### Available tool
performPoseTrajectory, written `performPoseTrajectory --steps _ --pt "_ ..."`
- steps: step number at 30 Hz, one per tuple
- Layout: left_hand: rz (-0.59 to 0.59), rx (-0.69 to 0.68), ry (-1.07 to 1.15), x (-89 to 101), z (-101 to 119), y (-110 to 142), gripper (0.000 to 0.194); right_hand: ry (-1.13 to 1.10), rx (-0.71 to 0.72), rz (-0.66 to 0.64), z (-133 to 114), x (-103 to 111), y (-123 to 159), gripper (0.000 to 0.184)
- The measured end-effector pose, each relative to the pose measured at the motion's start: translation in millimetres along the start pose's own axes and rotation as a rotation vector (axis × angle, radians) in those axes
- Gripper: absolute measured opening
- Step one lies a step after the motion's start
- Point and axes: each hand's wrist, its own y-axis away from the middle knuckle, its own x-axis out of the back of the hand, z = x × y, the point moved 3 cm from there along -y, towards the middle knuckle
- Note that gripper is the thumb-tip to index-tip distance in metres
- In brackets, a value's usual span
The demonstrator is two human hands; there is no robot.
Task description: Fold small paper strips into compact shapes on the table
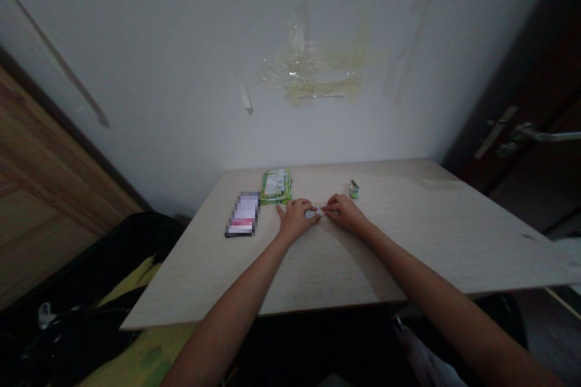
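Note:
My left hand (296, 218) and my right hand (347, 213) meet near the middle of the table. Between their fingertips lies a small, flat, whitish printed piece (320, 210) with a thin orange upper edge, too small to name. The left fingers press on its left side, thumb and fingers drawn together. On its right side the right hand pinches it. Just beyond my left hand rests a green-and-white printed packet (276, 185), perhaps several stacked. A crumpled green-and-white wrapper (354, 189) sits behind my right hand.
A phone (243, 214) with its screen blurred out lies to the left on the pale wooden table (408, 248). The wall (181, 72) borders the table's back edge. At right stands a dark door with a metal handle (544, 133); dark and yellow cloth (131, 281) lies at left.

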Motion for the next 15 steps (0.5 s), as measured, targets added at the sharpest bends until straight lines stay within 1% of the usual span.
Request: performPoseTrajectory --steps 15 --pt "-0.005 0.015 0.008 1.8 0.8 1.3 0.03 0.087 -0.003 -0.044 -1.0 -0.7 -1.5 0.022"
